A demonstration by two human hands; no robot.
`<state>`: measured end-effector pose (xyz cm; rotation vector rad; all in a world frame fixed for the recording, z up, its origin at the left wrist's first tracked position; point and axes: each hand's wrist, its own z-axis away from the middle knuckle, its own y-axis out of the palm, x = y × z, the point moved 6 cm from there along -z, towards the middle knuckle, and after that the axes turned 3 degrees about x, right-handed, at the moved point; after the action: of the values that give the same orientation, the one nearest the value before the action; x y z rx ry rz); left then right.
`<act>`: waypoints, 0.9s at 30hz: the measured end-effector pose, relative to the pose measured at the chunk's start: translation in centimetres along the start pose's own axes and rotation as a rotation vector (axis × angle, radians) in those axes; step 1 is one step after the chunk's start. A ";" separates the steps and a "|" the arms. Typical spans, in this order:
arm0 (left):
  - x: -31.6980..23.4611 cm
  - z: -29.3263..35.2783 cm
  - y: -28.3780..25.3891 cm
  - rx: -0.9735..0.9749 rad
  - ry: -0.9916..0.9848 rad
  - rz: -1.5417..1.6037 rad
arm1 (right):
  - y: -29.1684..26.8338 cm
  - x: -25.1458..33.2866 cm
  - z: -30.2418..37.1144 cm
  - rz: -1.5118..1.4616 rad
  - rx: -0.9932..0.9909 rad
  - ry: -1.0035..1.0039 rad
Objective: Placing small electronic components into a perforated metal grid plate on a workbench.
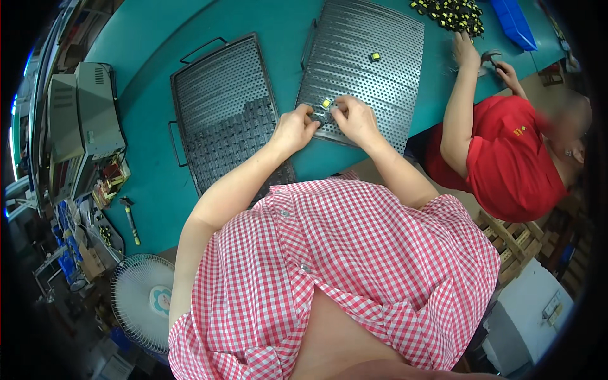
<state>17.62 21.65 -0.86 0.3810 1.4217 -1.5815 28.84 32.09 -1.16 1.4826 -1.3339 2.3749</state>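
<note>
Yellow-topped block [326,103] is between the two hands, over the near end of the right tray [386,95]. The left hand [294,130] has its finger and thumb bent in close, with a small gap, next to a little dark piece [322,118]. The right hand [356,120] comes from the other side, its finger and thumb bent in too, just beside the block. The fingertips cover so much that I cannot tell if either hand is pinching the block or the dark piece.

The right tray is gray metal, full of little holes. It has lots of bare room past the hands, and just one more yellow-and-black block [375,57] sits up there. Its near edge is right by the hands. A thin strip of green table [301,166] shows between it and the left tray [218,82]. That one has a dark rim and wire handles, and rows of dark pieces [228,136] fill its near half.

Off to the right, a person in a red shirt [506,158] has one hand [467,52] by a pile of black and yellow blocks [453,14]. A blue bin [513,24] is beside the pile. On the left, a hammer [130,220] lies on the table.
</note>
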 end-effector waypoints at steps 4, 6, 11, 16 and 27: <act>-0.8 0.0 -0.8 -0.040 0.043 -0.022 | -0.3 2.2 -2.0 0.211 -0.087 -0.176; -1.0 0.1 -0.8 -0.045 0.074 -0.030 | 0.0 2.7 -2.8 0.305 -0.057 -0.211; -0.8 0.4 -0.3 -0.032 0.098 -0.067 | 0.8 0.9 -4.7 0.255 0.169 -0.136; -0.3 0.5 -0.2 -0.064 0.141 -0.091 | -1.2 -2.0 -3.0 -0.083 0.140 -0.017; 0.0 0.4 0.0 -0.036 0.104 -0.054 | -1.4 0.0 -1.0 -0.079 0.257 -0.230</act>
<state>17.82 21.29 -0.74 0.4116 1.5494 -1.5966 28.76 33.61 -0.39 1.8884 -1.0096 2.4620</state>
